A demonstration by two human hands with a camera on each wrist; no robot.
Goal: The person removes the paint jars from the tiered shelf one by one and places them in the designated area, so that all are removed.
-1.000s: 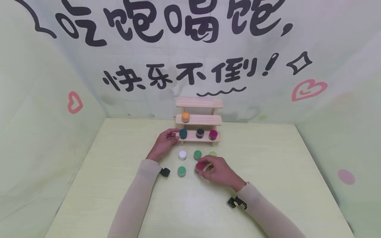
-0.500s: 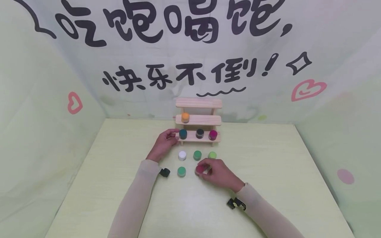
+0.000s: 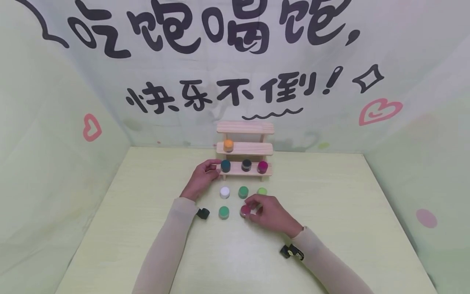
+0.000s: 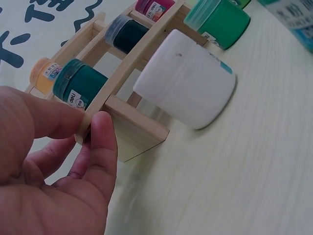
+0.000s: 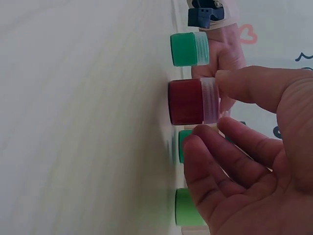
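At the left end of the lowest step, my left hand [image 3: 200, 179] pinches the small wooden shelf [image 3: 245, 149] between thumb and fingers; the left wrist view shows the grip on the plank [image 4: 128, 66] beside a teal jar [image 4: 80, 84]. My right hand [image 3: 272, 214] is at a red jar [image 3: 245, 211] standing on the table. In the right wrist view the thumb and one finger lie loosely at the edges of the lid of that red jar [image 5: 188, 102], and the other fingers are spread.
Teal, black and magenta [image 3: 262, 166] jars stand on the lowest step, an orange jar [image 3: 228, 145] on the middle one. On the table are a white jar [image 3: 225, 192], a green jar [image 3: 243, 192], a light green jar [image 3: 262, 191] and a mint green jar [image 3: 223, 212].
The red jar has shifted slightly toward the front and left and stands on the table, with the right hand's fingers looser around it. The left hand has stayed at the shelf.
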